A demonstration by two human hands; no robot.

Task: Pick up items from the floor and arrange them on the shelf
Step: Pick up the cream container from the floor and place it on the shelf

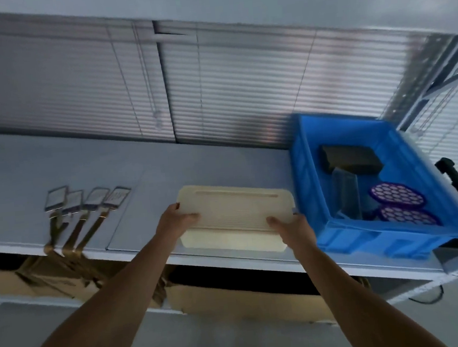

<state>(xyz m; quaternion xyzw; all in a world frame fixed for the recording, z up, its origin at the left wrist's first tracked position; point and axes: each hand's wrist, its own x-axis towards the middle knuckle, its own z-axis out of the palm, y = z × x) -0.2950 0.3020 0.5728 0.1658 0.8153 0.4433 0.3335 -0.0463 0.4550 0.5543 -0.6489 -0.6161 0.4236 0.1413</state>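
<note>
A cream rectangular tray (233, 209) with rounded corners and a long slot near its far edge lies flat on the grey-white shelf (139, 175), its near edge sticking out past the shelf's front. My left hand (175, 219) grips the tray's left side, thumb on top. My right hand (291, 230) grips its near right corner. Both arms reach up from below.
A blue plastic crate (394, 237) stands just right of the tray, holding a dark block, clear pieces and purple honeycomb discs. Several small flat panels with gold ribbon cables (86, 202) lie on the left. Closed window blinds back the shelf. Cardboard boxes (232, 292) sit below.
</note>
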